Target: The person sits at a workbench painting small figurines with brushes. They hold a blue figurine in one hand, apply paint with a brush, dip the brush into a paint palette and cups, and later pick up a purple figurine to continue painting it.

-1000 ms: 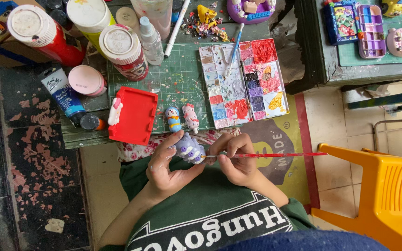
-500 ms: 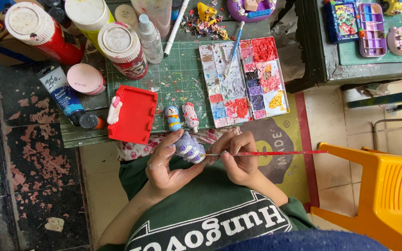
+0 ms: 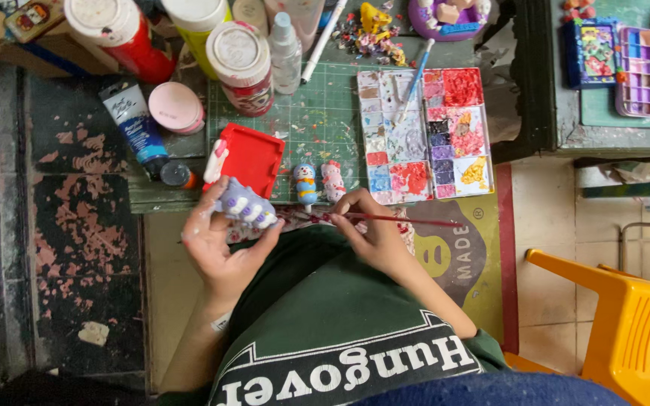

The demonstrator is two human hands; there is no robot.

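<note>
At the table's near edge, the left hand (image 3: 223, 244) grips a lilac figurine (image 3: 244, 207), long axis toward the right hand (image 3: 370, 229), which pinches a red brush (image 3: 400, 219) level, tip aimed at it.

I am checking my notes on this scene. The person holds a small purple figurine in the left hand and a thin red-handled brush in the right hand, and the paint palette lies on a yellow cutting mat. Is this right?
Not fully. The head view shows the paint palette lying on a green cutting mat, not a yellow one. The rest holds: the left hand holds the small purple figurine, and the right hand holds the thin red-handled brush.
</note>
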